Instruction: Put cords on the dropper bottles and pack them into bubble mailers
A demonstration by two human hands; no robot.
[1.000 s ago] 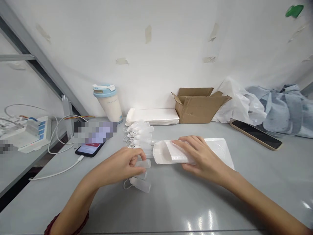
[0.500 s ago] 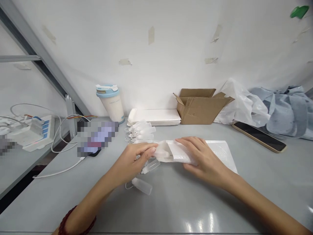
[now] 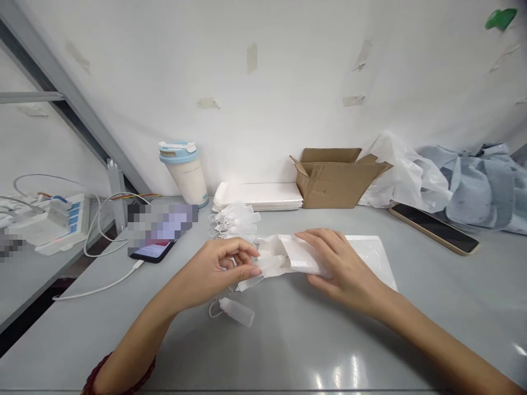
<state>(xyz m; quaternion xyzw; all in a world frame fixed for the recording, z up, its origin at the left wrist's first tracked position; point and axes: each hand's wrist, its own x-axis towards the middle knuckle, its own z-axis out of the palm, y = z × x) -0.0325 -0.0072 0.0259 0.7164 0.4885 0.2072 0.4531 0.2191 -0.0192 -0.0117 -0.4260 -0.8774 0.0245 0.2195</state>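
My right hand (image 3: 341, 269) grips a white bubble mailer (image 3: 366, 252) from above, thumb on the near side, its mouth gaping to the left. Inside that mouth, on the flap, lies a small translucent squeeze bottle (image 3: 272, 264). My left hand (image 3: 226, 269) is just left of the flap, thumb and forefinger apart, their tips close to the bottle and flap edge. Another squeeze bottle (image 3: 239, 311) with a looped cap strap lies on the table nearer to me. Behind the left hand is a group of similar bottles (image 3: 241, 215), partly hidden.
At the back stand a stack of white mailers (image 3: 261, 193), an open cardboard box (image 3: 335, 184) and a cup with a blue lid (image 3: 185, 173). A charging phone (image 3: 154, 249) lies left, another phone (image 3: 432, 227) right, beside a plastic bag (image 3: 405, 175). A power strip (image 3: 68, 219) is far left.
My left finger and thumb have parted and drawn slightly left from the flap, showing the bottle at the mouth. The right hand keeps its hold on the mailer. The view has shifted slightly.
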